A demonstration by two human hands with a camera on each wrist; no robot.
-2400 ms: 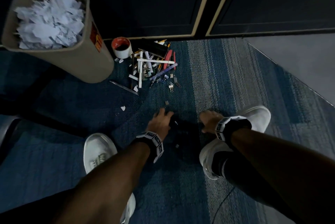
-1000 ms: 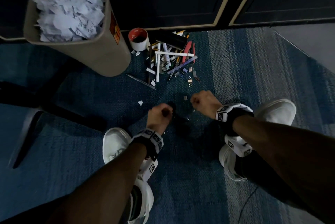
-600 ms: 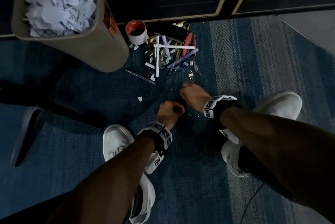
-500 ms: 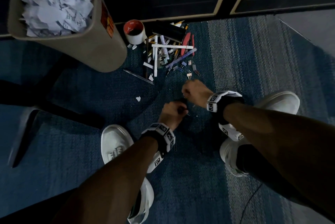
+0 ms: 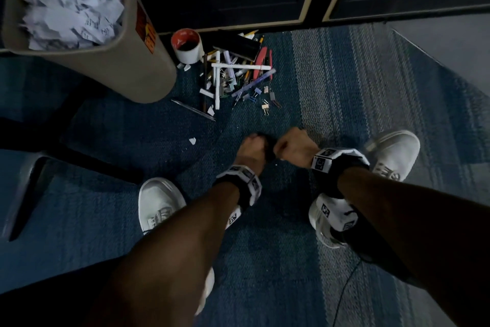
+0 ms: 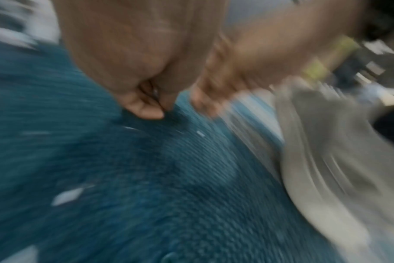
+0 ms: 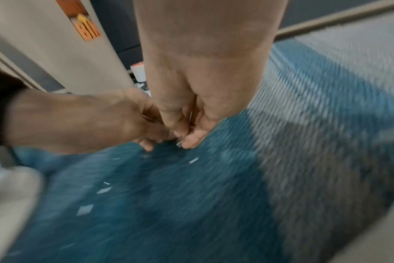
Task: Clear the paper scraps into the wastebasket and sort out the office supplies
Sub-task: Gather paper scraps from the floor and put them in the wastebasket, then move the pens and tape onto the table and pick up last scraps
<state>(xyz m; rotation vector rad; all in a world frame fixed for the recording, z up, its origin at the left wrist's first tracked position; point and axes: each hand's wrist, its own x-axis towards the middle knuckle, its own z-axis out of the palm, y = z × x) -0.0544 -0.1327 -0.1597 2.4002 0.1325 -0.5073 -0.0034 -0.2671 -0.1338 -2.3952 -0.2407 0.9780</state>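
The 2 hands have been brought together, knuckles nearly touching; a thin metal sliver is pinched by the right hand [image 7: 187,124], the left hand [image 5: 252,147] is clenched above the carpet [image 5: 159,141]

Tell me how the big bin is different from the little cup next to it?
The wastebasket is tall and beige; the cup is short and white with a red inside. The wastebasket is heaped with white paper scraps; nothing shows above the cup's rim. The wastebasket has an orange sticker; none shows on the cup. Both stand open-topped on the blue carpet.
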